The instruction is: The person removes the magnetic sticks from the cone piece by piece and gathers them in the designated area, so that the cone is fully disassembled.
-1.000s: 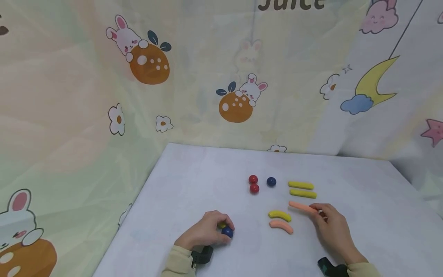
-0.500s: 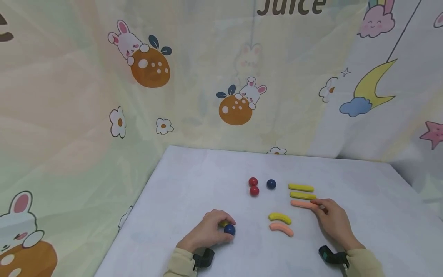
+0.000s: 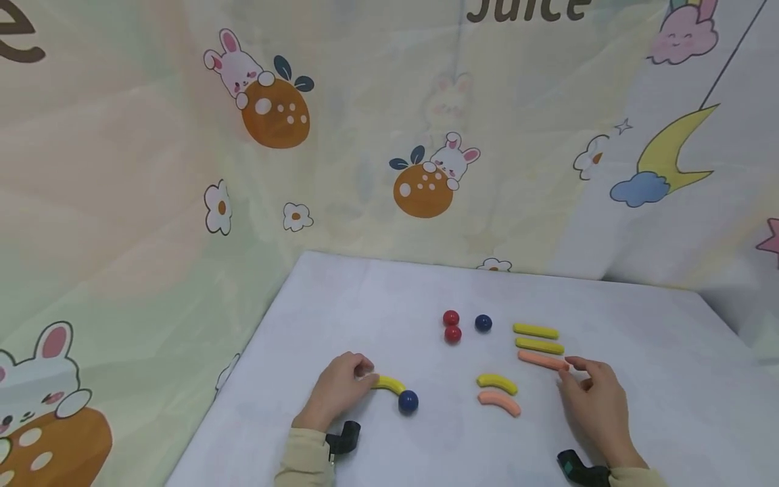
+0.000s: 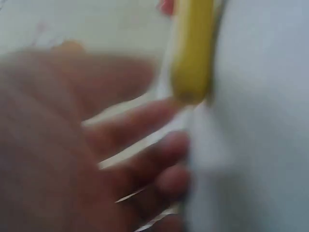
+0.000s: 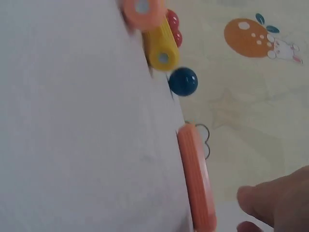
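Note:
My left hand point(image 3: 343, 384) has its fingertips right at the left end of a curved yellow stick point(image 3: 390, 385). A blue ball point(image 3: 408, 402) sits at that stick's other end. In the left wrist view, blurred, the fingers point(image 4: 137, 125) are loosely spread and the yellow stick point(image 4: 193, 53) lies just beyond them. On the right, my right hand point(image 3: 599, 402) hovers with thumb and index apart at the near end of a straight orange stick point(image 3: 538, 360). The right wrist view shows the orange stick point(image 5: 197, 179) lying on the table, with a gap to the fingertip point(image 5: 248, 198).
Two straight yellow sticks point(image 3: 539, 345) lie behind the orange one. Mid-table are a curved yellow stick point(image 3: 497, 383) and a curved orange one point(image 3: 500, 402). Farther back stand two red balls point(image 3: 452, 326) and another blue ball point(image 3: 483, 323). A printed cloth point(image 3: 365, 135) hangs behind the table.
My left hand has let go of the blue ball and curved yellow stick and moved left. My right hand laid the straight orange stick beside the yellow ones and released it.

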`<state>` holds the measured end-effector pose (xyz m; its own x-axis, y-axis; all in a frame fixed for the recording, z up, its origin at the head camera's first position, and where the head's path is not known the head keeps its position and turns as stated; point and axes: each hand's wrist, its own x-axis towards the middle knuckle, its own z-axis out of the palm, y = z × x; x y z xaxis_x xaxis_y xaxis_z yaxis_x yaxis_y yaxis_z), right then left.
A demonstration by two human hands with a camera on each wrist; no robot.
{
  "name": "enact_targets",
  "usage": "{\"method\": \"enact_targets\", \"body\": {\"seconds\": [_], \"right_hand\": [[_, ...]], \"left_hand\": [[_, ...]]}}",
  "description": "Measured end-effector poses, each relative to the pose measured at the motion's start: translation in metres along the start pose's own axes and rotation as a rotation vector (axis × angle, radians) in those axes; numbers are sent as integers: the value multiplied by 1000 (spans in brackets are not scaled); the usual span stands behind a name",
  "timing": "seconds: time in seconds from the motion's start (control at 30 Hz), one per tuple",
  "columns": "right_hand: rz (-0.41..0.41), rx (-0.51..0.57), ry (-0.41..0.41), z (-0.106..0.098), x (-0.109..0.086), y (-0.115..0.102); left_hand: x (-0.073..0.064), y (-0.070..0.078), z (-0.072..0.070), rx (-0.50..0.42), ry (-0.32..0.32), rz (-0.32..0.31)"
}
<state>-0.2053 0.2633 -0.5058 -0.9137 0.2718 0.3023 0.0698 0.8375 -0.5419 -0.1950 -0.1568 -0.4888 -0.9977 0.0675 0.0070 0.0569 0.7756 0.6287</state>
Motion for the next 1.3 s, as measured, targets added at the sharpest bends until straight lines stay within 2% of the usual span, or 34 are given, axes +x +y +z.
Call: {"method": "enact_targets", "body": {"seconds": [0.07,0.17,0.23,0.33,0.47,0.6,0.87,1.0,1.07,1.17,1.3], "right_hand": [[5,20,47,2,-11,-15],[-86,79,74,10,-32,-47],[-178,144,37,18,-49,-71],[-265,164,-91,29,-73,-106],[-318,53,-229,42,-93,-138],[-363,-21,-242,49,-98,-146],[-407,-60,-223,51,-98,-146],[-320,-36,-251,45,-88,-143],[-258,3,-266,39,-75,-138],[-187,92,-293,30,-45,-127],[-101,167,-350,28,-7,-112]], "left_hand": [[-2,-1,-4,21,-41,6],[-2,2,0,41,-63,30],[0,6,8,55,-60,50],[1,15,21,78,-55,94],[2,23,30,98,-46,146],[0,26,29,105,-54,161],[0,25,28,83,-62,137],[0,25,28,46,-62,94],[-1,25,28,38,-59,86],[-1,25,27,33,-50,95],[-1,23,28,26,-54,116]]}}
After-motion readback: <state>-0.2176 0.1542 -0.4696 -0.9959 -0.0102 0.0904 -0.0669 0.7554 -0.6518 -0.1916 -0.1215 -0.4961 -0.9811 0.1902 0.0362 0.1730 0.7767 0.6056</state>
